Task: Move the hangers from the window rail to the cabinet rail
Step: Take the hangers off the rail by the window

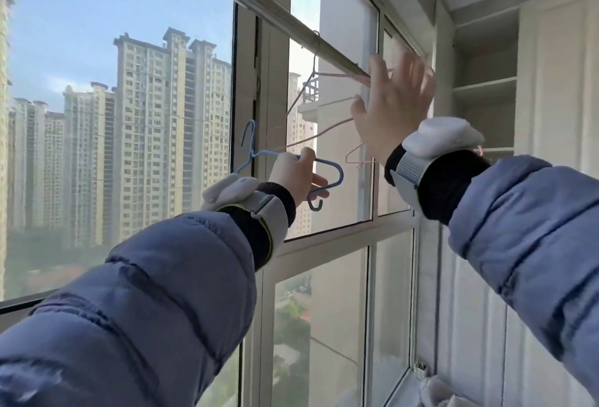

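The left hand (293, 173) is clamped on a blue hanger (327, 179) held below the window rail (259, 1), while the right hand (393, 105), fingers spread apart, reaches a pink hanger (303, 95) hooked on that rail.

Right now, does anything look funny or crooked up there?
Yes. The pink hanger still on the window rail hangs tilted, swung sideways toward the right hand. The blue hanger in the left hand is off the rail, lying sideways.
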`<action>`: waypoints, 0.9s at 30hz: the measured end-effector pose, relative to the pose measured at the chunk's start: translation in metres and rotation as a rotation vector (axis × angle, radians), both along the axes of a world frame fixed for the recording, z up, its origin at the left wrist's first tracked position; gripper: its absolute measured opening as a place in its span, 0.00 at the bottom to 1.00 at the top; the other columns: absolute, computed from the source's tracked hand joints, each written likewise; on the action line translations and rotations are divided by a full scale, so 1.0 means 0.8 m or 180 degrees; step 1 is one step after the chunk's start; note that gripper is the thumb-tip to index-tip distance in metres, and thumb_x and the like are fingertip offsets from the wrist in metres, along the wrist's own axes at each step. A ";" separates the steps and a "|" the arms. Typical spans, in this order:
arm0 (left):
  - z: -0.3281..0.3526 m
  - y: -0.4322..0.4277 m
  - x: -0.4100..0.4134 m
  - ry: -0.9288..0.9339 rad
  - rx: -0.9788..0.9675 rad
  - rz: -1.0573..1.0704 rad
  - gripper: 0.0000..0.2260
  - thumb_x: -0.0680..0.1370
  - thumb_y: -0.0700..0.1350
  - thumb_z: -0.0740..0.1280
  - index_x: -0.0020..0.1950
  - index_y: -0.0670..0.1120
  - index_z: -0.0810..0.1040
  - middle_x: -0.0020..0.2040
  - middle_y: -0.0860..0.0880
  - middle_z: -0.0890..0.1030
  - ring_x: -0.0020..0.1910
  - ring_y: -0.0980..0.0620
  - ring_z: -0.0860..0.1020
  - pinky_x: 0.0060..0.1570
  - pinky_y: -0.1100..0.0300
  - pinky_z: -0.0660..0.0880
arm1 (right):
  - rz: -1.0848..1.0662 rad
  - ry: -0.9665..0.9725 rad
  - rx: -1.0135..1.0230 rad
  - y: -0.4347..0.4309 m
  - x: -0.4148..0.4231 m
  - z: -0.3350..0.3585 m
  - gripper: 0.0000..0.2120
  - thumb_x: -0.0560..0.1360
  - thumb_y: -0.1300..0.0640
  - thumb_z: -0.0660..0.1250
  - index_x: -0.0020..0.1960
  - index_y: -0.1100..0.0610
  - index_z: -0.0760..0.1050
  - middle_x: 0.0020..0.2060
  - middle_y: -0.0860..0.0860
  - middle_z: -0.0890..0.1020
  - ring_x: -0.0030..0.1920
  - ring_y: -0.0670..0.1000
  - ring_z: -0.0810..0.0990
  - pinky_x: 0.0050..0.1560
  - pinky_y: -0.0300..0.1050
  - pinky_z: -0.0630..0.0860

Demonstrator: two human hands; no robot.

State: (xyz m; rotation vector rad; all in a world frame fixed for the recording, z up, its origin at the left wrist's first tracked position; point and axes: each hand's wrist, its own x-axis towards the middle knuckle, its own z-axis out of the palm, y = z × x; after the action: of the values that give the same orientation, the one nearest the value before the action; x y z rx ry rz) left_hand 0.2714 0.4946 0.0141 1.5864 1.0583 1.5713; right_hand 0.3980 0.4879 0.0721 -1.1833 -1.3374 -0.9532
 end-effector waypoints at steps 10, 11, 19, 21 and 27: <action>0.011 0.030 0.020 -0.0196 -0.0123 0.0146 0.18 0.80 0.47 0.50 0.63 0.35 0.66 0.34 0.41 0.78 0.19 0.49 0.77 0.21 0.64 0.76 | -0.0354 -0.0079 -0.0507 0.049 0.046 0.014 0.21 0.75 0.52 0.61 0.63 0.62 0.69 0.64 0.61 0.72 0.65 0.62 0.68 0.62 0.57 0.66; 0.012 0.031 0.021 -0.0223 -0.0118 0.0162 0.19 0.80 0.47 0.50 0.64 0.35 0.66 0.34 0.40 0.79 0.18 0.49 0.77 0.21 0.64 0.76 | -0.0289 -0.0058 -0.0267 0.051 0.052 0.017 0.22 0.73 0.53 0.62 0.65 0.61 0.69 0.67 0.60 0.69 0.68 0.62 0.66 0.63 0.58 0.64; 0.011 0.037 0.049 -0.0339 -0.0050 0.0330 0.17 0.81 0.47 0.51 0.62 0.37 0.65 0.34 0.40 0.78 0.15 0.51 0.77 0.19 0.65 0.74 | 0.0567 0.0432 -0.1335 0.095 0.068 0.016 0.27 0.79 0.47 0.56 0.69 0.66 0.64 0.65 0.65 0.74 0.65 0.65 0.73 0.62 0.55 0.69; 0.011 0.039 0.058 -0.0282 0.0000 0.0428 0.20 0.81 0.47 0.50 0.66 0.36 0.65 0.35 0.41 0.79 0.16 0.51 0.77 0.19 0.65 0.74 | 0.0686 0.0174 -0.1316 0.096 0.068 0.009 0.24 0.80 0.49 0.56 0.64 0.68 0.69 0.60 0.64 0.78 0.60 0.63 0.77 0.51 0.50 0.71; 0.017 0.037 0.078 -0.0309 0.0100 0.0499 0.20 0.81 0.47 0.50 0.67 0.36 0.64 0.34 0.41 0.78 0.15 0.52 0.77 0.18 0.66 0.73 | 0.1601 -0.0042 -0.1405 0.094 0.074 0.013 0.22 0.81 0.51 0.53 0.51 0.67 0.77 0.43 0.63 0.84 0.35 0.60 0.81 0.36 0.44 0.72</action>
State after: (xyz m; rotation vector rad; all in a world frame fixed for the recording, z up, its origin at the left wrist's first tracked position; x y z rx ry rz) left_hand 0.3335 0.5238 0.0277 1.4615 1.1326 1.7584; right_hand 0.4570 0.5627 0.0822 -1.0748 -1.8026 -0.3115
